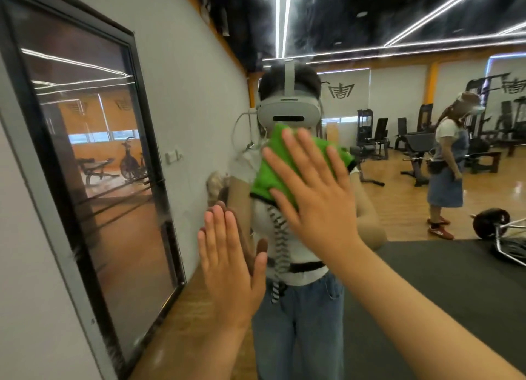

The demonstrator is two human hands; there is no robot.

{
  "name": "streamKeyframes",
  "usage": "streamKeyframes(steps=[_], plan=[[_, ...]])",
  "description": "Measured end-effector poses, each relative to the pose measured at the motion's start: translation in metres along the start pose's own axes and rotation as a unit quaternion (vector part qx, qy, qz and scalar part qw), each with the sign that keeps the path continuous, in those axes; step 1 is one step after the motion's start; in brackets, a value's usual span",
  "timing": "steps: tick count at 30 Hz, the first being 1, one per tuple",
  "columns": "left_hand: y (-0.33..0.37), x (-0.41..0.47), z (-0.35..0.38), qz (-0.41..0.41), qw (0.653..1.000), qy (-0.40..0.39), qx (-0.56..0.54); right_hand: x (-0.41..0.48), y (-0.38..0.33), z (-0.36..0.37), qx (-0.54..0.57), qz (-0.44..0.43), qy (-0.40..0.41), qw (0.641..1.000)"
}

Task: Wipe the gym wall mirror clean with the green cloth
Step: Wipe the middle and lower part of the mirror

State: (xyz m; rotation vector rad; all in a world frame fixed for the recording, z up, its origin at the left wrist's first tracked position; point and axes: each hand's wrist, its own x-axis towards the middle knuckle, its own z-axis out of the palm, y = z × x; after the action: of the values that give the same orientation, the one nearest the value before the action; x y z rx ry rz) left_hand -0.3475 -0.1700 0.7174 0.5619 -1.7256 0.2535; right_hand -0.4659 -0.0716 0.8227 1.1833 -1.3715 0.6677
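Note:
The gym wall mirror (pixel 412 157) fills most of the view straight ahead and reflects me, a person wearing a headset. My right hand (pixel 313 191) lies flat with spread fingers on the green cloth (pixel 264 177), pressing it against the glass at chest height. My left hand (pixel 230 260) is also flat, fingers straight and together, with its palm on the mirror lower and to the left of the cloth. Its reflection meets it at the fingertips.
A black-framed glass panel (pixel 94 163) hangs on the white wall at the left. The mirror reflects another person (pixel 447 166), weight benches (pixel 378 140), a barbell (pixel 495 226) on a black mat, and wooden floor.

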Motion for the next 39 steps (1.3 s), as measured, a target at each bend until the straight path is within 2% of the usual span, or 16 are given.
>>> streamKeyframes(steps=[5,7,10,12,15,18,20,23,25,28,31,33,37,39], plan=[[0.0,0.0,0.0,0.006,1.0,0.002,0.022,0.03,-0.006,-0.002,0.005,0.128,0.05,0.991],[0.0,0.0,0.001,0.007,1.0,0.006,0.022,0.03,-0.025,0.004,0.015,0.09,0.033,0.995],[0.0,-0.001,0.001,0.012,1.0,0.014,0.012,0.017,-0.022,0.007,0.0,-0.026,-0.014,1.0],[-0.001,-0.001,0.002,0.012,1.0,0.013,0.01,0.011,0.003,-0.002,-0.023,-0.031,-0.023,0.999],[-0.001,-0.001,0.003,0.008,1.0,0.014,0.018,0.013,0.034,-0.017,-0.029,0.066,0.017,0.997],[-0.001,-0.001,0.004,0.003,1.0,0.016,0.024,0.022,0.022,-0.014,-0.007,0.145,0.052,0.988],[-0.001,-0.002,0.004,0.007,1.0,0.021,0.019,0.018,0.0,-0.004,0.001,0.108,0.032,0.994],[-0.001,-0.001,0.003,0.014,0.999,0.027,0.009,-0.007,-0.011,0.002,-0.007,-0.026,-0.025,0.999],[-0.001,-0.001,0.002,0.014,1.0,0.027,0.007,-0.014,0.008,-0.006,-0.023,-0.039,-0.029,0.999],[0.001,0.0,0.002,0.013,0.999,0.03,0.014,-0.002,0.043,-0.02,-0.013,0.081,0.025,0.996],[0.002,0.0,0.003,0.004,0.999,0.027,0.018,0.009,0.038,-0.021,0.01,0.178,0.068,0.982],[0.001,0.0,0.003,0.004,1.0,0.025,0.017,0.001,0.018,-0.011,0.013,0.138,0.052,0.989],[0.001,0.0,0.002,0.005,1.0,0.018,0.015,-0.033,0.025,-0.009,-0.003,-0.044,-0.035,0.998],[0.001,0.0,0.002,0.003,1.0,0.018,0.014,-0.035,0.049,-0.019,-0.007,-0.055,-0.034,0.998]])
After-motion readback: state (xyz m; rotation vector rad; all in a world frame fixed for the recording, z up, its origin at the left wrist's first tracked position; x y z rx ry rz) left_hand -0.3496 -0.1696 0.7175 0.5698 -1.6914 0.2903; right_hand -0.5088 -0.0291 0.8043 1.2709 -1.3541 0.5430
